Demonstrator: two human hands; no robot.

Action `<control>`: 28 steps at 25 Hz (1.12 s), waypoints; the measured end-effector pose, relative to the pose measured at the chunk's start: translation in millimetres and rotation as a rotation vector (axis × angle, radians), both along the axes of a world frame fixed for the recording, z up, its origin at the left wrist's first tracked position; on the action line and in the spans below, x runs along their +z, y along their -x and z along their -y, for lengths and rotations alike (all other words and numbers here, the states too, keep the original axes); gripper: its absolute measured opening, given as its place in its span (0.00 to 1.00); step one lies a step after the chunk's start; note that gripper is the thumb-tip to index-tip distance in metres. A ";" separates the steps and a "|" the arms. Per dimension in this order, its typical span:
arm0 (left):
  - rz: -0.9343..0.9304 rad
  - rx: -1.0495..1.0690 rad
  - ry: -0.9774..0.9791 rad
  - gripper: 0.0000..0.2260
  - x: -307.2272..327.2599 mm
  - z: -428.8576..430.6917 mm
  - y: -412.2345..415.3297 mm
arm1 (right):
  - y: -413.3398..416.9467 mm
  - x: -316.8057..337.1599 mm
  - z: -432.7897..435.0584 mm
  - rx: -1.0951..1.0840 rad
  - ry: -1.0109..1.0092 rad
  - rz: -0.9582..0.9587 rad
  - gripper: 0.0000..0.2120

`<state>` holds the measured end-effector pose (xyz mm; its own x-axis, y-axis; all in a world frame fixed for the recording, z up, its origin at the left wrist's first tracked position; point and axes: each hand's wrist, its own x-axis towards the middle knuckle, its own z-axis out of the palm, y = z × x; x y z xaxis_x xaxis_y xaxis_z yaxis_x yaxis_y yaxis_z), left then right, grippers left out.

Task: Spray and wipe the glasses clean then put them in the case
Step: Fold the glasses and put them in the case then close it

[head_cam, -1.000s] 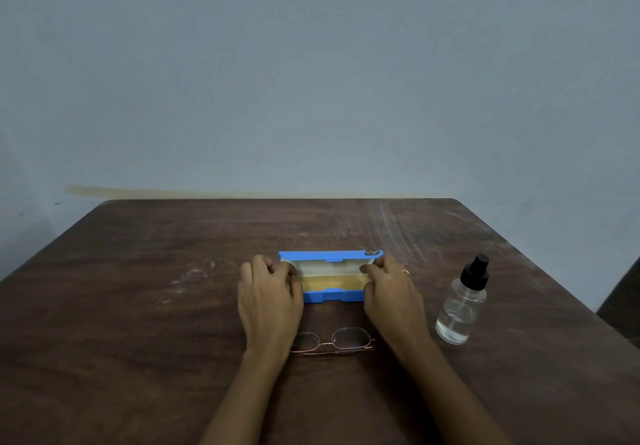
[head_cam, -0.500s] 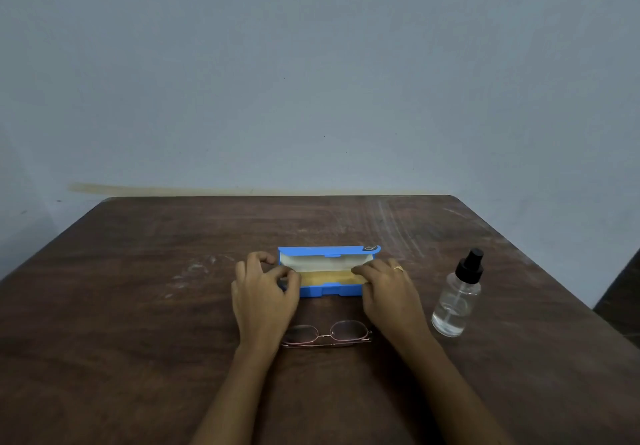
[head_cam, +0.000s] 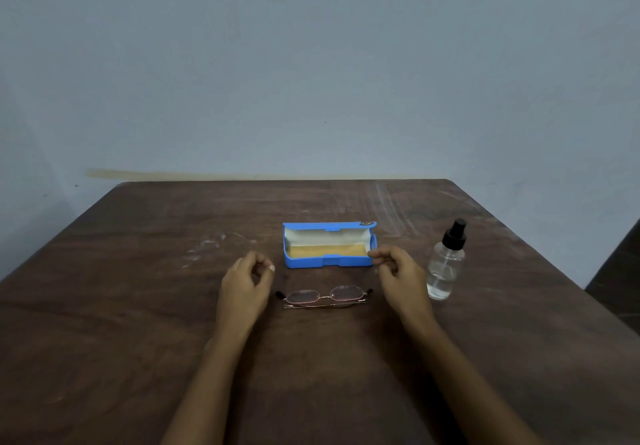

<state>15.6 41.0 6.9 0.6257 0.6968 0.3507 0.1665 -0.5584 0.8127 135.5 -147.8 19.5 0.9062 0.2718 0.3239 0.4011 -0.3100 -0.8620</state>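
A dark brown wooden worktop [head_cam: 138, 306] carries everything. Near its middle, toward the far edge, a blue glasses case [head_cam: 329, 245] stands open, its lid upright behind the tray; the lid lining is pale and a yellow-tan cloth [head_cam: 327, 250] lies in the tray. The glasses [head_cam: 323, 296], thin metal-framed and folded, lie flat on the worktop just in front of the case, closer to the near edge, apart from it. A clear spray bottle [head_cam: 446, 264] with a black nozzle stands upright toward the right edge, near the case's right end.

The left hand [head_cam: 246, 285] hovers left of the glasses, fingers loosely curled with thumb and fingertips close together, holding nothing. The right hand [head_cam: 398, 273] is at the case's right front corner, fingers curled inward and empty; whether its fingertips touch the case cannot be told. The glasses lie between the two hands, touched by neither.
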 end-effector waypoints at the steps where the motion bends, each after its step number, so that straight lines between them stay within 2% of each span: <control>1: -0.008 0.002 0.008 0.05 -0.8 2.5 3.9 | 3.0 -1.1 2.4 0.015 0.006 -0.018 0.12; 6: -0.024 0.022 -0.008 0.05 -1.8 20.3 17.7 | 15.9 -8.8 13.1 0.058 0.047 -0.059 0.13; 10: -0.045 0.037 -0.070 0.06 -5.4 27.5 27.7 | 24.6 -15.2 20.2 0.103 -0.001 -0.096 0.12; 15: -0.102 0.003 -0.113 0.01 -12.5 29.2 30.2 | 29.9 -13.9 24.7 0.224 0.019 -0.099 0.15; 22: -0.151 -0.046 -0.157 0.01 -14.4 26.7 26.2 | 29.5 -12.6 24.2 0.264 0.005 -0.119 0.16; 25: -0.160 -0.057 -0.136 0.02 -12.2 26.8 27.1 | 28.4 -12.6 24.5 0.265 -0.050 -0.153 0.16; 28: -0.124 -0.081 -0.071 0.07 -8.5 28.1 29.0 | 28.4 -13.8 24.2 0.254 -0.187 -0.207 0.15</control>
<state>-13.4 12.9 -1.6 0.7201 0.6189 0.3138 0.2151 -0.6290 0.7470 107.1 -172.0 5.7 0.8692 0.4495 0.2060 0.2560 -0.0527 -0.9652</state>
